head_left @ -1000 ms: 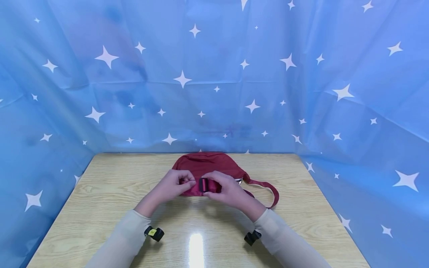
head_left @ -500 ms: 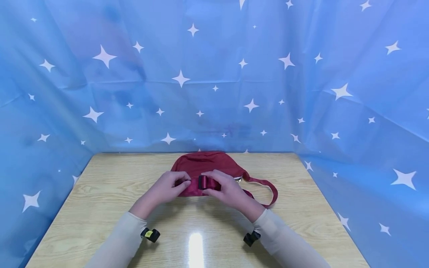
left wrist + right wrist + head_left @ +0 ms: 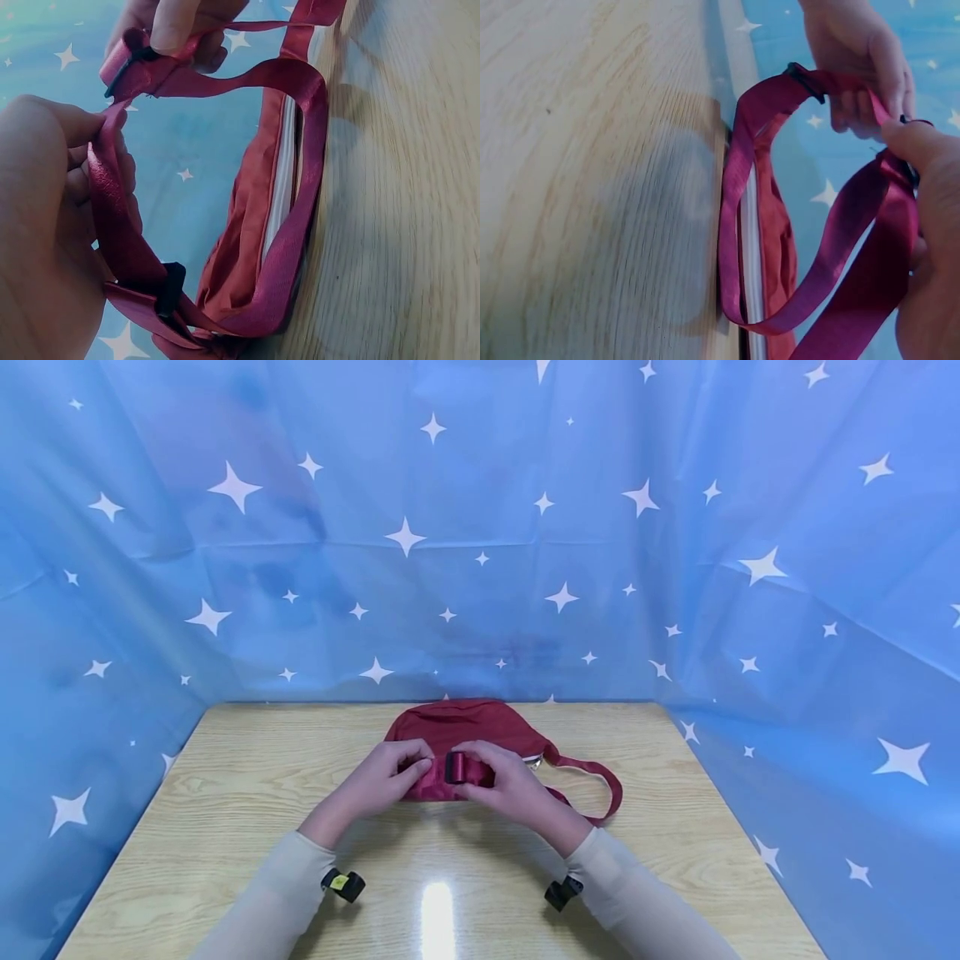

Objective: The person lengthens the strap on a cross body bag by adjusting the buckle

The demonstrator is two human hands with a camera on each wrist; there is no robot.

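A dark red waist bag (image 3: 465,725) lies near the far edge of the table, its white zip (image 3: 280,184) visible in the left wrist view. My left hand (image 3: 378,781) pinches the bag's red strap (image 3: 112,187) between thumb and fingers. Just right of it, my right hand (image 3: 517,787) grips the strap at a black slide buckle (image 3: 451,770), thumb pressed on the webbing. Between the hands runs a short stretch of strap. Another black slider (image 3: 171,289) sits lower on the strap, beside my left hand. Some of the right fingers are hidden behind the webbing.
The wooden table (image 3: 247,802) reaches back to a blue curtain (image 3: 480,527) with white stars. A strap loop (image 3: 611,789) curves out on the table right of the bag. Black wrist cameras (image 3: 343,883) sit at both cuffs.
My left hand drew slightly left, away from the buckle, then came back a little to the right. The right hand keeps its grip almost unmoved. The bag stays in place.
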